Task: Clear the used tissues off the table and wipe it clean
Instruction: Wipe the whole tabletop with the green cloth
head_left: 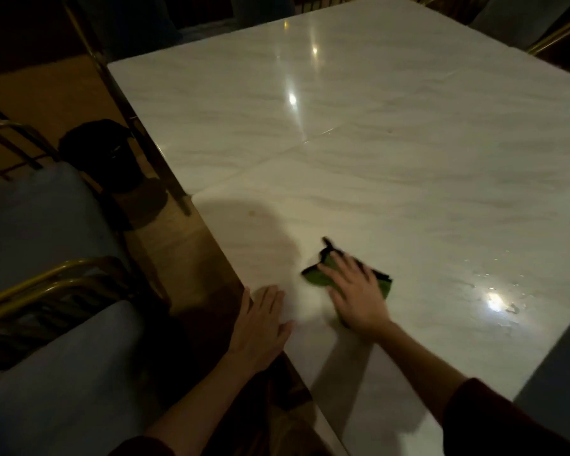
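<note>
A white marble table (359, 143) fills most of the view. My right hand (356, 291) presses flat on a green cloth (316, 276) near the table's front left edge, fingers spread over it and blurred. My left hand (260, 324) lies flat and open on the table's left edge, just left of the cloth, holding nothing. I see no tissues on the table. A wet sheen with small droplets (497, 301) shows to the right of the cloth.
Two chairs with grey cushions (46, 225) and gold metal frames (43, 281) stand close along the left side. A dark round bin (109, 153) sits on the floor beyond them. More chairs (524, 18) stand at the far right corner.
</note>
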